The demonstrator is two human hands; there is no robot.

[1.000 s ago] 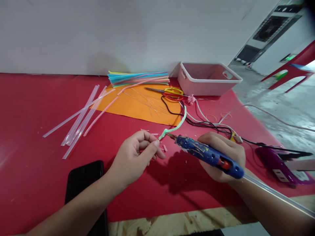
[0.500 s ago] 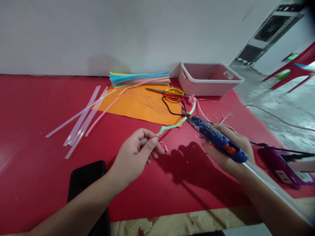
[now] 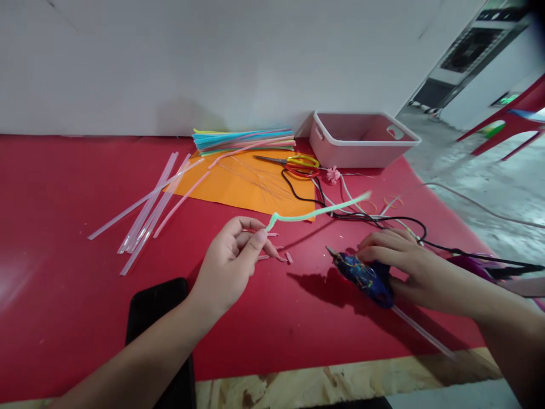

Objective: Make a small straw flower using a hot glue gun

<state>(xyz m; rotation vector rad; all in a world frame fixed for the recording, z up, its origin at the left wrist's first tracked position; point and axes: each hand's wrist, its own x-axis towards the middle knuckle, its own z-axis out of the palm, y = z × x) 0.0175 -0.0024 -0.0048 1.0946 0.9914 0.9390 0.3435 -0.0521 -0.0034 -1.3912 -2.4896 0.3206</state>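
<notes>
Between thumb and fingers, my left hand (image 3: 234, 258) pinches the bent end of a light green pipe cleaner (image 3: 315, 214), whose long part points right. My right hand (image 3: 402, 258) is closed on a blue glue gun (image 3: 364, 278), low over the red table, its nozzle toward the upper left and a clear glue stick (image 3: 423, 331) out of its back. Small pink pieces (image 3: 289, 258) lie beside my left hand. A pink curly piece (image 3: 333, 175) lies below the pink basket.
Yellow-and-red scissors (image 3: 301, 165) lie on an orange sheet (image 3: 238, 184). Around it are clear sticks (image 3: 149, 210), coloured pipe cleaners (image 3: 238, 140), a pink basket (image 3: 361, 153) and a black cable (image 3: 409, 219). A black phone (image 3: 157, 309) is under my left forearm.
The glue gun has moved down, away from the green pipe cleaner, and turned over in my right hand. The pipe cleaner's far end has swung away from the pink curly piece.
</notes>
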